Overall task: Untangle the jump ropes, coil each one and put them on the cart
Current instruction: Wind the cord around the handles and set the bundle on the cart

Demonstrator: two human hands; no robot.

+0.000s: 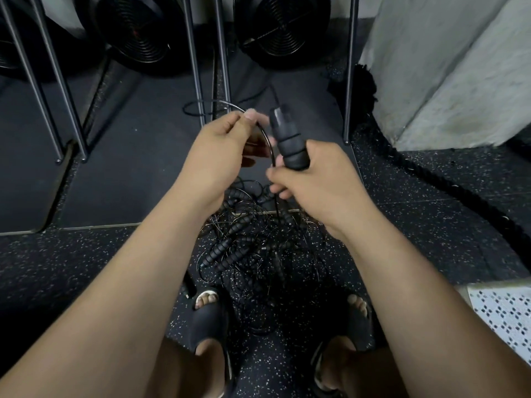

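My right hand [319, 179] grips a black ribbed jump rope handle [286, 136], which points up and away from me. My left hand [221, 147] pinches that rope's thin black cord [265, 136] just left of the handle. The cord loops out over the floor beyond my hands. Below my hands, between my feet, lies a tangled pile of jump ropes [258, 254] with several black ribbed handles and thin cords. No cart is in view.
Metal frame legs [195, 67] and two black fan wheels [281, 27] stand ahead on dark mats. A thick black battle rope [431, 179] runs along the floor at right beside a grey concrete pillar [448, 67]. A white perforated surface [502, 311] sits at lower right.
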